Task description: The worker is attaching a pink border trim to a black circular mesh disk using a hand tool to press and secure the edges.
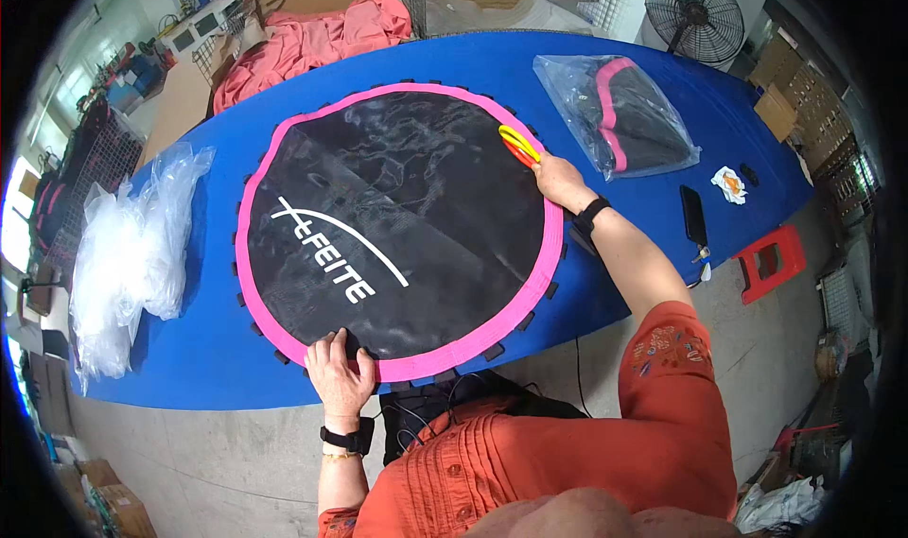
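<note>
A round black mesh trampoline mat with a pink border and dark tabs around its edge lies flat, white lettering on its lower left. My left hand rests on the near edge of the mat, fingers stretched over the border and holding nothing. At the right edge, my right hand is closed on scissors, whose yellow and orange looped handles stick out past the fingers over the border. The rest of the scissors is hidden by the hand.
On the blue table, clear plastic bags lie left. A bagged folded mat, phone, keys and crumpled tissue lie right. A red stool stands beyond the right edge; a fan stands behind.
</note>
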